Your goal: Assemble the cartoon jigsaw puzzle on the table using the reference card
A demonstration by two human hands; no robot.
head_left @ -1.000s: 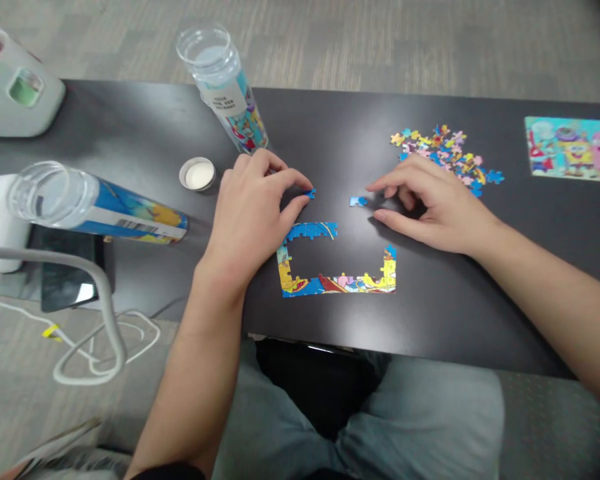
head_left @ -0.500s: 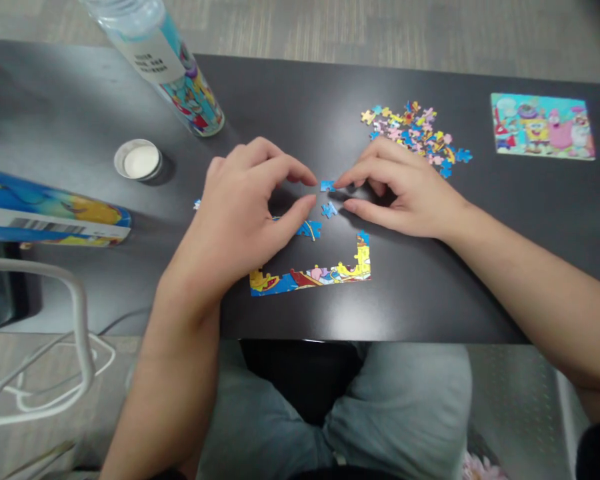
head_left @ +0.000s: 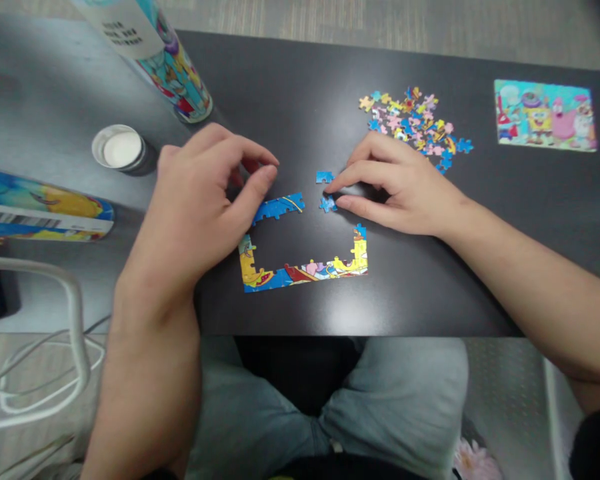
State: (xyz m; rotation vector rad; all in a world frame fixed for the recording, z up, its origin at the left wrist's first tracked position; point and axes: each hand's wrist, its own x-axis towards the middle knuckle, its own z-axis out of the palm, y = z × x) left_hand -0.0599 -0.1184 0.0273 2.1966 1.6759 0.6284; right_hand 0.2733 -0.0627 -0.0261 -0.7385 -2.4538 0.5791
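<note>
My right hand (head_left: 395,183) has its index finger and thumb at the edges of a small blue puzzle piece (head_left: 327,204) on the table. Just beyond that lies another blue puzzle piece (head_left: 323,177) with a straight edge. My left hand (head_left: 205,193) hovers beside a joined blue puzzle strip (head_left: 280,207), partly covering its left end. Its thumb and index tips are close together, with nothing visible between them. Nearer to me sits a partly joined puzzle border (head_left: 307,273), made of a bottom row and two short sides; the left side is partly behind my left hand.
A heap of loose puzzle pieces (head_left: 415,123) lies beyond my right hand. A picture card (head_left: 546,115) rests at the far right. To the left are a printed clear bottle (head_left: 175,73), a small round tin (head_left: 119,148), a printed tube (head_left: 45,207) and a white cable (head_left: 77,320).
My left hand has moved left, uncovering more of the blue strip and the border. My right index finger has shifted from the straight-edged piece to the nearer blue piece.
</note>
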